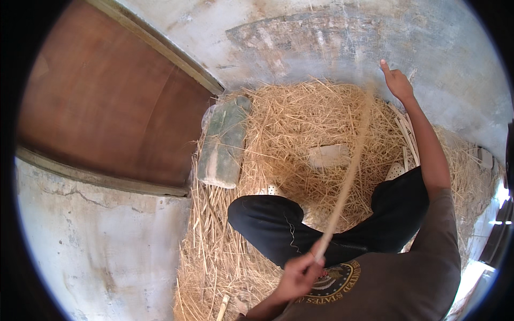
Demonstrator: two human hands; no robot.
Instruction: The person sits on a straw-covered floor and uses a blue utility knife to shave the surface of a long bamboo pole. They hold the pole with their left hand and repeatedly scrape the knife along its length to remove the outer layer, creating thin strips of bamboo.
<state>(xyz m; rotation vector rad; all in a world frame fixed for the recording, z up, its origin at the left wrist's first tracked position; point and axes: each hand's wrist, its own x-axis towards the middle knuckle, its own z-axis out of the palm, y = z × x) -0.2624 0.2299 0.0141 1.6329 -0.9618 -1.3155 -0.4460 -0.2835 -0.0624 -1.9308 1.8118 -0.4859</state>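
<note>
My left hand (302, 274) is closed round the near end of a long, thin, pale wooden or bamboo strip (348, 184). The strip slants up and to the right over my lap and the straw, blurred by motion. Near its far end, but apart from it, my right hand (398, 85) is raised before the wall with the arm stretched out. Its thumb sticks out and the fingers look curled; whatever they may hold is hidden.
Straw (300, 117) covers the floor around my bent legs. A pale brick-like block (329, 155) lies in it. To the left is a greenish wrapped bundle (222, 142) beside a brown door panel (118, 101). Pale strips (408, 138) lean at the right, near the stained wall (321, 48).
</note>
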